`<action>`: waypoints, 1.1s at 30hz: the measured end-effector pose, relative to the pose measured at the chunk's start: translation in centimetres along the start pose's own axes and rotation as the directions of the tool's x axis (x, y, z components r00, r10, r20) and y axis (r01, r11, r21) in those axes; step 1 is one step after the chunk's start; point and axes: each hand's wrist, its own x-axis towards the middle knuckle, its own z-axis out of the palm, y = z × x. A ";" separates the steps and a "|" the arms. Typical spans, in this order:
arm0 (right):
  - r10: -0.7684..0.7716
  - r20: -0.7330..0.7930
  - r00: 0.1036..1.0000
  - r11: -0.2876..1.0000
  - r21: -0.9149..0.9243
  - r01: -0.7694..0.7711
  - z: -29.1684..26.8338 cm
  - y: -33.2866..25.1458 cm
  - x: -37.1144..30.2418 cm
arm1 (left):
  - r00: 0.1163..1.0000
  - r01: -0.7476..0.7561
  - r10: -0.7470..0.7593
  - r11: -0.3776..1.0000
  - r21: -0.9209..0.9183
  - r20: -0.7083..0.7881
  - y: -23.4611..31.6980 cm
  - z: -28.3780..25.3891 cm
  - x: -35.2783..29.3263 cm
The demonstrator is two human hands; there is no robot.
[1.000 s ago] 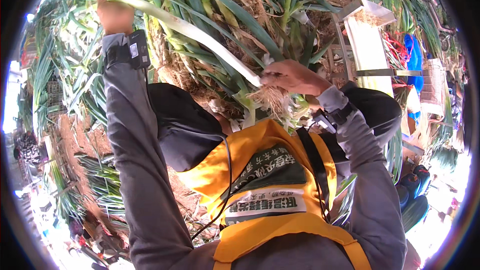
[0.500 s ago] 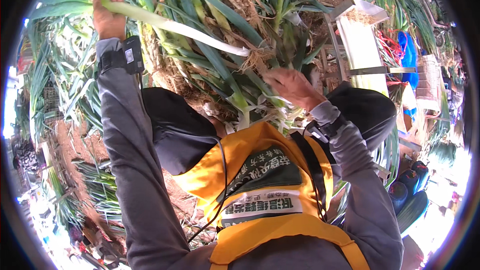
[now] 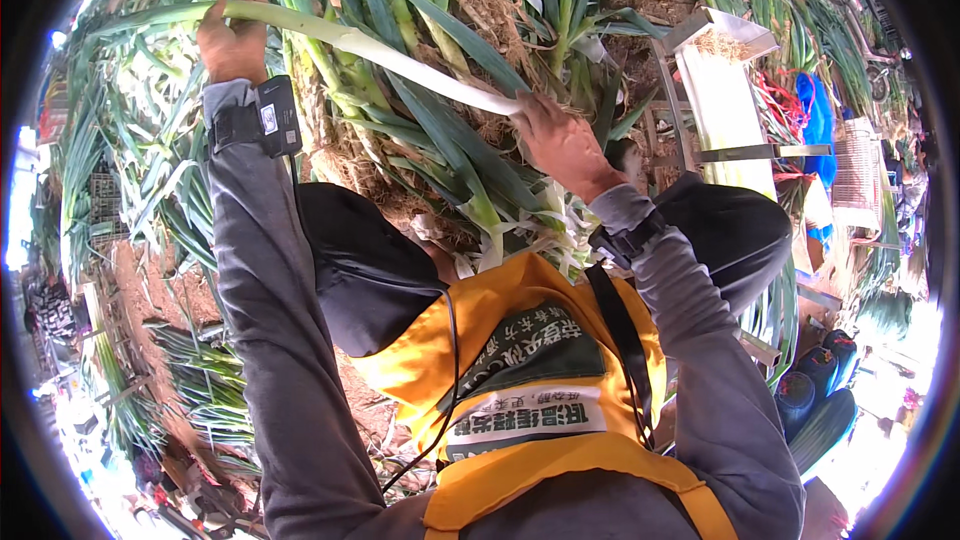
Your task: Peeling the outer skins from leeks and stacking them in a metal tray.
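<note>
A long green onion [image 3: 400, 62] stretches between my two hands, its green leaves to the far left and its white stem slanting down to the right. My left hand [image 3: 232, 43] is closed round the green part. At the root end my right hand [image 3: 562, 140] has its fingers closed on the white stem, and the roots are hidden by them. Beneath the stalk lies a heap of green onions [image 3: 370, 135] with brown roots and soil on them. Pale peeled leaves [image 3: 555, 230] lie close to my right wrist.
A metal frame [image 3: 735, 153] holding a bundle of white onion stems stands to the right. Beyond it are red strings [image 3: 785, 100] and a blue bag [image 3: 818, 120]. More green onions [image 3: 200, 370] lie on the ground at the left. A yellow apron [image 3: 520, 360] covers my lap.
My right hand has moved up and left from below the roots and now grips the root end. My left hand has shifted slightly right and down along with the onion.
</note>
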 end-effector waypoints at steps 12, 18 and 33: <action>0.002 0.037 0.999 0.997 0.073 -0.004 -1.8 0.2 -0.8 | 0.994 0.044 -0.041 0.999 -0.027 0.101 -0.5 -0.3 -0.5; 0.048 0.022 0.999 0.981 0.190 -0.052 -1.7 -0.5 -0.4 | 0.976 -0.018 0.024 0.999 -0.030 0.215 0.0 0.3 -0.5; 0.552 0.403 0.730 0.355 0.679 -0.643 -0.9 1.3 -0.6 | 0.867 -0.093 0.085 0.996 -0.008 0.491 0.7 2.0 -2.2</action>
